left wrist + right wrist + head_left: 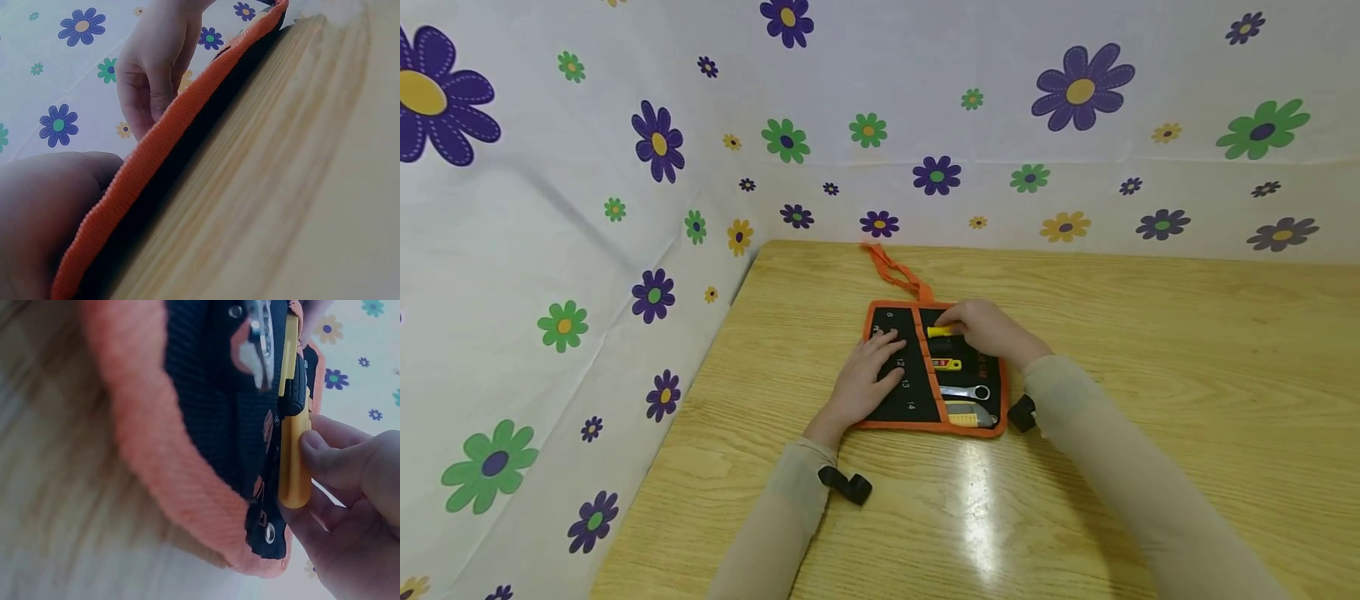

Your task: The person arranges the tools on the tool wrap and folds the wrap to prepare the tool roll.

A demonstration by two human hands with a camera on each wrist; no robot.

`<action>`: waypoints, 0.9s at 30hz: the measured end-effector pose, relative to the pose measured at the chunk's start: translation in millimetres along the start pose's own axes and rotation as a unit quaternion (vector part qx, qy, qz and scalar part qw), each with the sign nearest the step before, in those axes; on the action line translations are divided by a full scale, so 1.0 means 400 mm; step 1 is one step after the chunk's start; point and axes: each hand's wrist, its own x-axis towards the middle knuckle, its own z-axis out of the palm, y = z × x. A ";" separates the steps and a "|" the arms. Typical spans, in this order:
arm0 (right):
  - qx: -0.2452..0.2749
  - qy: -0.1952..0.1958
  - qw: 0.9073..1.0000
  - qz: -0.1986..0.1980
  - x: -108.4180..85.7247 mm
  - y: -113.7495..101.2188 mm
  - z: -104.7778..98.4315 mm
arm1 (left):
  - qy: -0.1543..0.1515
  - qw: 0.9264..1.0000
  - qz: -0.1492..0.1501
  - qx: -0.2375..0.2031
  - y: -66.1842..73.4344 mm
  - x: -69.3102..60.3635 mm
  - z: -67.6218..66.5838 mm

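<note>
A black tool pouch with orange edging point(1003, 375) lies spread on the table. My right hand point(988, 327) pinches the handle of a yellow-handled screwdriver point(295, 459) between thumb and fingers; its shaft is hidden in the pocket. My left hand point(865, 379) rests with fingers spread on the pouch's numbered left part. Below the screwdriver, other pockets hold a dark handle point(947, 345), a yellow tool with a red label point(946, 364), a ring spanner point(966, 392) and a grey-and-yellow tool point(972, 414). In the left wrist view, the pouch edge hides part of both hands.
Orange tie straps point(898, 271) trail from the pouch's top edge toward the back of the wooden table point(1150, 358). A white cloth with flowers point(985, 108) hangs behind and to the left of it. Black straps with small blocks point(850, 485) sit at both wrists.
</note>
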 end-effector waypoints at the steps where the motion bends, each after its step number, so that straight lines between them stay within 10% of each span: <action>1: -0.001 0.000 1.000 -0.002 0.001 -0.001 0.000 | 0.000 1.000 0.000 0.001 0.000 0.000 0.000; 27: -0.026 0.041 0.997 -0.064 0.006 -0.021 0.017 | -0.007 1.000 0.004 -0.002 0.006 -0.002 -0.004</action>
